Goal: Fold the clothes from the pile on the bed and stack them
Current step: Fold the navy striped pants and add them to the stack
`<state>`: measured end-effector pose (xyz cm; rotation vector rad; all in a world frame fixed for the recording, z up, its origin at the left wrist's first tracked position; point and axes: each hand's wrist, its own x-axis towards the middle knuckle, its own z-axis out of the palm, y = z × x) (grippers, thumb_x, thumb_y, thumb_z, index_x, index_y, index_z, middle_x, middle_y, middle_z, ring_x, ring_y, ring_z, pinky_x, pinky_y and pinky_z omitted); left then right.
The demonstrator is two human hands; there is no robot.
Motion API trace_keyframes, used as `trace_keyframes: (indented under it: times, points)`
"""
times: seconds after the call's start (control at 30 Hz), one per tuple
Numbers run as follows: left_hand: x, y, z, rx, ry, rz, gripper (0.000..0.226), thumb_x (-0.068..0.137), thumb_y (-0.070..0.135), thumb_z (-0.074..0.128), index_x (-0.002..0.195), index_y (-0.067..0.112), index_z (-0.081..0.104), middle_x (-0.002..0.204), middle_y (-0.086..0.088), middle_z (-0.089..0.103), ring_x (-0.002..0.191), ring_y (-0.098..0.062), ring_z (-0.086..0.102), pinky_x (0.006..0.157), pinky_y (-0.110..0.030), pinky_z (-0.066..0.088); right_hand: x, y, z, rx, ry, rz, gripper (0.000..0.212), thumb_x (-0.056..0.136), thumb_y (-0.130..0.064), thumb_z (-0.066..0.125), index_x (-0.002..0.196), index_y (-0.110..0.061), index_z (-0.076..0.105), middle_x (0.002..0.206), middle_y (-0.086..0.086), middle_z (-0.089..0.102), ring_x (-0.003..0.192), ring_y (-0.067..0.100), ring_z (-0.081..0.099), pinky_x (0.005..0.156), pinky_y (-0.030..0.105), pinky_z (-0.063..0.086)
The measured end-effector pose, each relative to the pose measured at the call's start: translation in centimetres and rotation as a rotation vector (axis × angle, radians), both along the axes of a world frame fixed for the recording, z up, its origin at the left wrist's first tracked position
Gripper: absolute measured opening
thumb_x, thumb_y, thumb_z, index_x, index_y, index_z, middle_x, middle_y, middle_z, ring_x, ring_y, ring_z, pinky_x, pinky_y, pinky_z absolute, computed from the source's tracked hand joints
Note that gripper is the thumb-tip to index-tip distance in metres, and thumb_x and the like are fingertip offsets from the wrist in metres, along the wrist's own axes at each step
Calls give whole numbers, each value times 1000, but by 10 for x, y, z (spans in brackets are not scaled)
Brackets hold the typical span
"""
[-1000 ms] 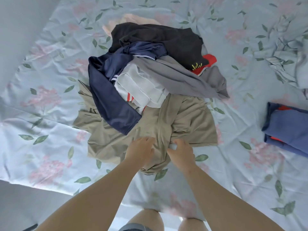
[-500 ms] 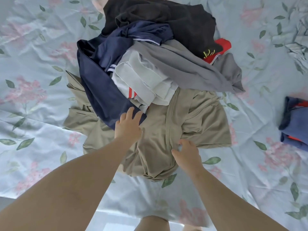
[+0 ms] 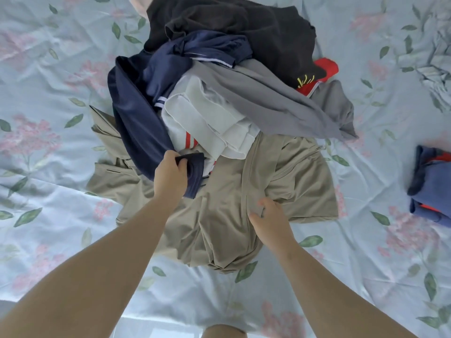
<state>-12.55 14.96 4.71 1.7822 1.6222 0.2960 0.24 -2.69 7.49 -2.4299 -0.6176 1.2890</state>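
A heap of clothes lies mid-bed. A khaki garment [image 3: 288, 181] is spread at its near side, partly under the rest. A navy garment [image 3: 136, 118] drapes over the heap's left, with a white piece with red stripes [image 3: 212, 118], a grey garment [image 3: 273, 98] and a black garment [image 3: 239, 28] beside and behind it. My left hand [image 3: 170, 176] grips the navy garment's near corner. My right hand [image 3: 271, 218] pinches a fold of the khaki garment.
A folded blue garment with red trim [image 3: 432, 186] sits at the right edge on the floral bedsheet [image 3: 48, 147]. Crumpled floral bedding [image 3: 434, 57] lies at the far right. The near bed edge runs along the bottom, with a knee [image 3: 224, 331] below it.
My left hand left the khaki garment, moved up to the navy garment and closed on its corner. My right hand stayed on the khaki fold. The view shifted closer to the pile.
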Motion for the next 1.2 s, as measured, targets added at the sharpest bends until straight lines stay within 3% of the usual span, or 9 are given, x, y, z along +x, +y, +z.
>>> trace_keyframes:
  times: [0.13, 0.27, 0.4, 0.47, 0.6, 0.77, 0.9, 1.0, 1.2]
  points:
    - [-7, -8, 46, -17, -304, 329, 14, 98, 22, 43, 102, 9, 47, 83, 0, 51, 79, -19, 47, 63, -30, 39, 3, 6, 33, 156, 26, -89, 33, 96, -19, 45, 121, 2, 49, 118, 12, 52, 110, 28, 49, 90, 36, 39]
    - [-6, -13, 91, -191, -683, 581, 19, 95, 28, 46, 99, 10, 52, 93, -4, 56, 86, -22, 54, 73, -35, 47, 7, 12, 75, 293, 117, -244, 40, 99, -25, 41, 117, 9, 49, 90, 22, 51, 92, 36, 54, 87, 45, 44]
    - [13, -34, 136, -423, -963, 582, 19, 98, 19, 48, 83, 12, 56, 76, -2, 61, 71, -17, 57, 60, -26, 47, 12, 12, 121, 379, 490, -533, 40, 98, -41, 41, 124, -12, 50, 108, 5, 58, 92, 20, 58, 78, 35, 49]
    - [24, -42, 150, -644, -1019, 565, 15, 97, 22, 50, 95, 11, 61, 74, 1, 66, 72, -17, 60, 55, -24, 51, 15, 9, 144, 411, 664, -570, 43, 95, -51, 42, 123, -20, 52, 117, 7, 59, 102, 24, 59, 80, 38, 49]
    - [44, -74, 171, -918, -976, 462, 29, 99, 27, 43, 118, 9, 55, 83, -5, 65, 79, -17, 59, 69, -25, 48, 21, -2, 179, 524, 880, -540, 41, 93, -53, 45, 112, -20, 62, 110, 8, 67, 97, 27, 64, 80, 40, 52]
    - [54, -113, 202, -810, -876, 280, 23, 99, 8, 40, 86, 3, 58, 67, -8, 60, 70, -21, 53, 62, -27, 44, 30, -19, 189, 644, 780, -514, 13, 96, -7, 46, 95, -7, 59, 82, 9, 62, 70, 18, 56, 64, 29, 46]
    - [51, -136, 214, -753, -793, 115, 16, 91, 2, 51, 82, 1, 64, 71, -9, 61, 67, -22, 58, 63, -28, 45, 40, -32, 188, 578, 723, -560, 13, 95, -12, 50, 95, -3, 59, 93, 15, 61, 83, 26, 57, 72, 36, 47]
    - [49, -152, 218, -815, -733, -22, 19, 91, 5, 53, 77, 4, 67, 69, -7, 64, 69, -20, 58, 67, -28, 46, 46, -38, 195, 526, 750, -487, 23, 99, -28, 45, 88, -11, 58, 79, 8, 57, 69, 21, 55, 63, 31, 47]
    - [30, -166, 226, -898, -627, -202, 21, 95, 11, 51, 84, 7, 69, 82, -9, 68, 72, -16, 63, 67, -25, 50, 46, -37, 191, 456, 645, -386, 23, 93, 4, 48, 113, 11, 56, 91, 18, 61, 71, 24, 58, 57, 27, 50]
